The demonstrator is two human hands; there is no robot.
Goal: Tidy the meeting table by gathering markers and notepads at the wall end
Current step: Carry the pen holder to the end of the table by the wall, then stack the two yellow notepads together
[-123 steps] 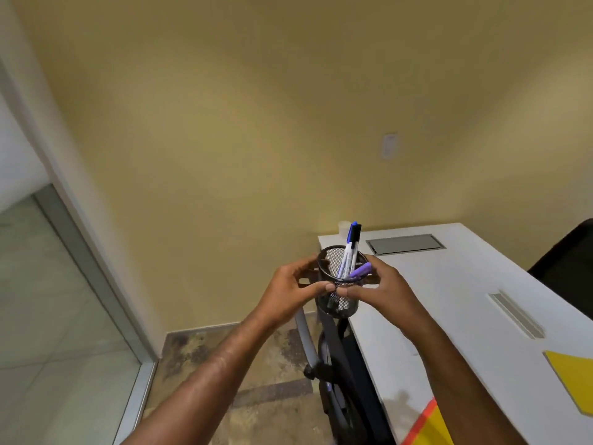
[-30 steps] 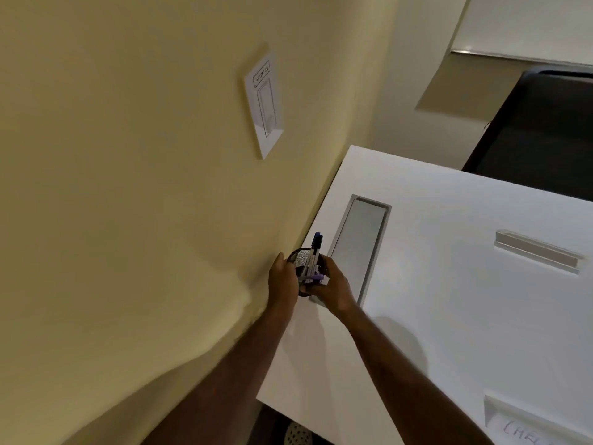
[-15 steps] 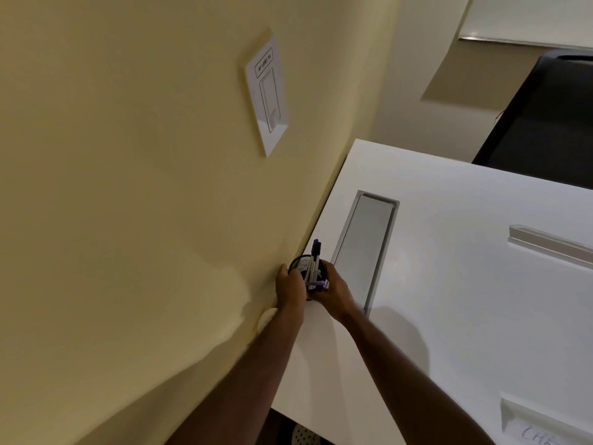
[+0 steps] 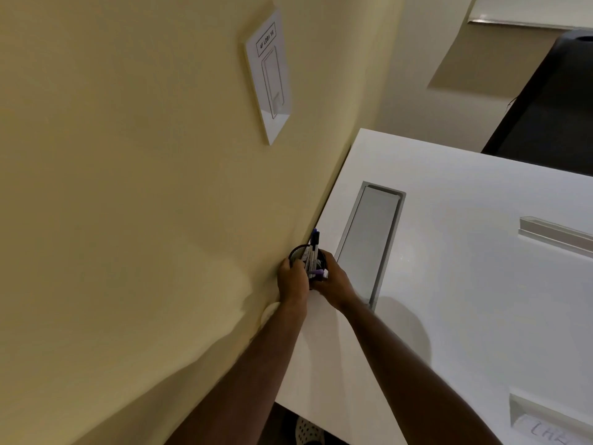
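Black wire mesh forms the pen cup (image 4: 303,255), which stands at the wall edge of the white bench (image 4: 449,284), touching or all but touching the yellow wall (image 4: 144,187); the exact contact is hidden by the hands. The left hand (image 4: 292,282) wraps the cup's wall-side flank, and the right hand (image 4: 335,285) curls round its other side, so the grip of both hands is closed on the cup. Two-handed holding keeps the light, top-heavy cup upright while it is seated in its final spot. The markers (image 4: 313,252) stand bundled inside, caps up, blue and black tips rising above the rim, with a purple cap lower by the right fingers. The cup sits between the wall and the recessed grey cable hatch (image 4: 369,242), probably chosen so that the hatch lid stays free to open. A white wall plate (image 4: 269,75) with a printed label hangs above. Farther along the bench lie a grooved slot (image 4: 555,234) and a name card (image 4: 545,428) at the lower right. Judged from this position, the marker part of the task is nearly complete; release remains, and no notepads are in view.
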